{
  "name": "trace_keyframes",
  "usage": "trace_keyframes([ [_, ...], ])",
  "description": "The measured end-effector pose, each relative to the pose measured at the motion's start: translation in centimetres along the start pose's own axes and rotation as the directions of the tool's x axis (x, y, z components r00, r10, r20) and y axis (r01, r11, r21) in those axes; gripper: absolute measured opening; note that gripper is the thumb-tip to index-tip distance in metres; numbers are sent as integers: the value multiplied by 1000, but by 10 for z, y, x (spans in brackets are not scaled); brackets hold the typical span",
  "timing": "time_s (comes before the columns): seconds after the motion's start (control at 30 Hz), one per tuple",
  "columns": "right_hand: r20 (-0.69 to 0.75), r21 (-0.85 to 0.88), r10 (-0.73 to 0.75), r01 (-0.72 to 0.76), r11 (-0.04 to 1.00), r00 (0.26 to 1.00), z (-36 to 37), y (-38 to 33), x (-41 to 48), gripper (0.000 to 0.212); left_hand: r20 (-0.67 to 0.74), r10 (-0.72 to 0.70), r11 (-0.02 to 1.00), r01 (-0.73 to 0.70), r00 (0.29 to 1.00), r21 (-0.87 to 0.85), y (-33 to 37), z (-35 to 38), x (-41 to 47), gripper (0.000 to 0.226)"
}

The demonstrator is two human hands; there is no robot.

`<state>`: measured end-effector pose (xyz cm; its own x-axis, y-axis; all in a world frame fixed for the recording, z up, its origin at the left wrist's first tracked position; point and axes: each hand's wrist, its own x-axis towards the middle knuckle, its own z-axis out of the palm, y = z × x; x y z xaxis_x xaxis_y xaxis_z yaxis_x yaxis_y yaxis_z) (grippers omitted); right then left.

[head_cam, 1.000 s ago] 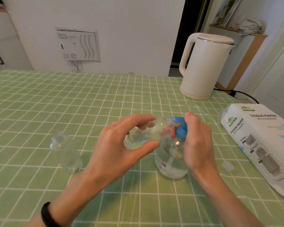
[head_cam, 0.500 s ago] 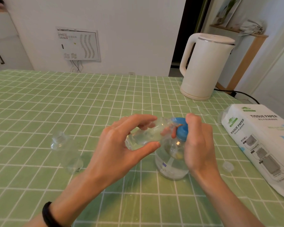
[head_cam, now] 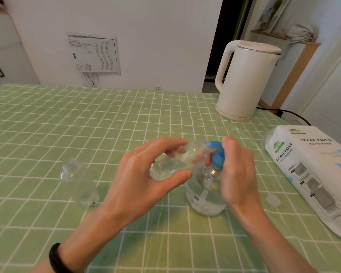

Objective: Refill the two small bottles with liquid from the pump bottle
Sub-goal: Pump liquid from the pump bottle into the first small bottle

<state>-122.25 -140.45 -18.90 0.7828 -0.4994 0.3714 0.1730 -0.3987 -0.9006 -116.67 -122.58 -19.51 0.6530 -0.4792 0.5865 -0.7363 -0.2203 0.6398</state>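
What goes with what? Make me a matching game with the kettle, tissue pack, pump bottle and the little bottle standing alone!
Things:
1. electric kettle
2. tissue paper pack
3. pump bottle
4. lone small bottle

Clues:
A. blue top, gripped by the right hand
B. clear, stands left of the left hand, which holds the other small bottle
C. lies at the right edge of the table
D. cream, stands at the far side

Pairs: 1-D, 2-C, 3-A, 4-B.

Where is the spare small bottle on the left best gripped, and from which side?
Probably grip the small bottle round its wide body, below the shoulder, coming from the near side: it stands upright, open-necked, with nothing beside it.
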Motion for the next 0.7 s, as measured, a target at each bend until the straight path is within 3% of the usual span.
trace_keyframes([
  [0.37, -13, -8, 4, -4, 1000, 1000, 1, -3, -2, 68, -8, 6, 1000, -6, 1000, -3, 2, -1, 1, 48],
  [0.57, -10, -14, -2, 2, 1000, 1000, -1, 0, 0, 57, 4, 8, 999, -8, 1000, 42, 0, -1, 0, 48],
  [0.7, -13, -11, 11, -11, 1000, 1000, 0, -2, -2, 64, -8, -1, 1000, 1, 1000, 17, 1, -1, 0, 48],
])
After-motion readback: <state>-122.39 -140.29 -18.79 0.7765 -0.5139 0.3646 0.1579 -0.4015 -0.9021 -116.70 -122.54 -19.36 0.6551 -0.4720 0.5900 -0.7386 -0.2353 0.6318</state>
